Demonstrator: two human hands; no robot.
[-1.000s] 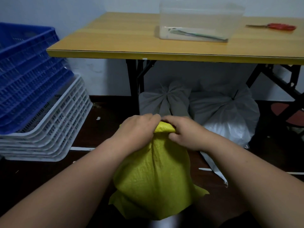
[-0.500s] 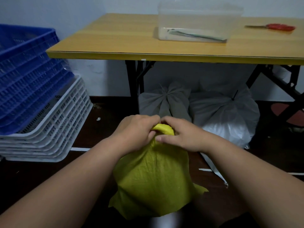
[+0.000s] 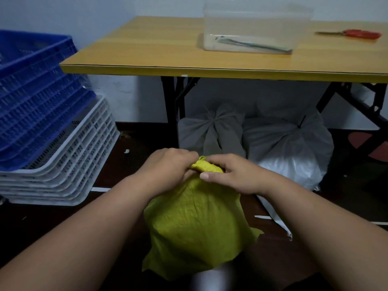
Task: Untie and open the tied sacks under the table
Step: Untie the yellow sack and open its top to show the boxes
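A yellow woven sack (image 3: 197, 223) stands on the dark floor right in front of me, its top bunched into a tied neck. My left hand (image 3: 168, 166) grips the left side of that neck with curled fingers. My right hand (image 3: 228, 175) holds the right side, thumb stretched across the front. The tie itself is hidden between my fingers. Under the table stand a grey cloth sack (image 3: 212, 131) gathered at its middle, and a white plastic sack (image 3: 289, 148) closed with a black tie.
A wooden folding table (image 3: 168, 59) carries a clear plastic box (image 3: 256, 28) and red-handled scissors (image 3: 352, 34). Stacked blue crates (image 3: 31, 91) and white crates (image 3: 69, 171) fill the left side. Black table legs (image 3: 171, 106) stand just behind the sacks.
The bunched yellow neck now shows more between my hands. My right thumb has slid forward across the front of it. The sack itself stays in place.
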